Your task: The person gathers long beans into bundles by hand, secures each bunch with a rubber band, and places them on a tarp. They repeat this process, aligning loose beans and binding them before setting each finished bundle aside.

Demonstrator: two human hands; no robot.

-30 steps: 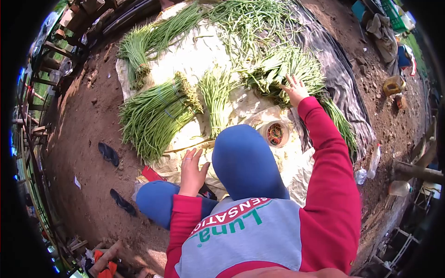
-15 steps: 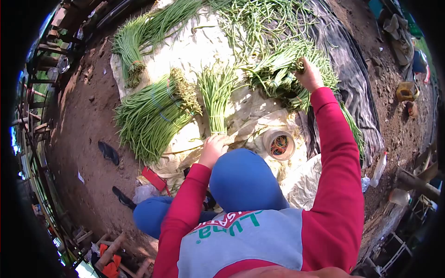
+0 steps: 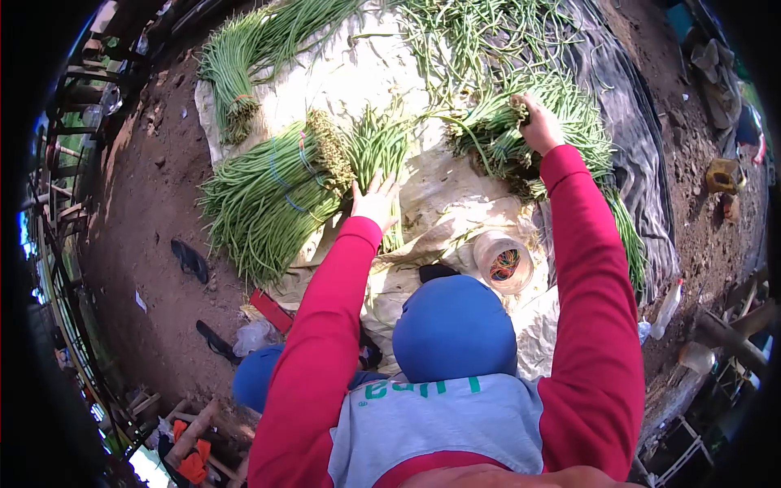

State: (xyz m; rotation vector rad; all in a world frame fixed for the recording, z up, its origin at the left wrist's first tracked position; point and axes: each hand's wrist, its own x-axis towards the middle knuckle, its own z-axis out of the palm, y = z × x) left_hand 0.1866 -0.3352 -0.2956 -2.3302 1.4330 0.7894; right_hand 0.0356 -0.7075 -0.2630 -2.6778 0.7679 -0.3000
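Observation:
My left hand [image 3: 377,199] lies with fingers spread on a small bunch of green long beans [image 3: 381,142] in the middle of the sheet. My right hand [image 3: 541,126] reaches to the pile of long beans [image 3: 569,110] on the right, its fingers curled round some bean ends at the pile's near left side. Part of that grip is hidden by the hand itself. Beside my left hand is a large tied bundle of long beans [image 3: 272,183], its cut ends towards the small bunch.
A tub of coloured rubber bands [image 3: 504,264] stands near my knee [image 3: 454,329]. More tied beans [image 3: 228,77] lie at the far left, and loose beans [image 3: 480,41] at the back. Black sandals [image 3: 189,260] and a red object [image 3: 270,309] lie on the left.
My left hand has moved forward from the bunch's near end onto its middle, its fingers now spread. My right hand stays at the right pile. My knee has shifted.

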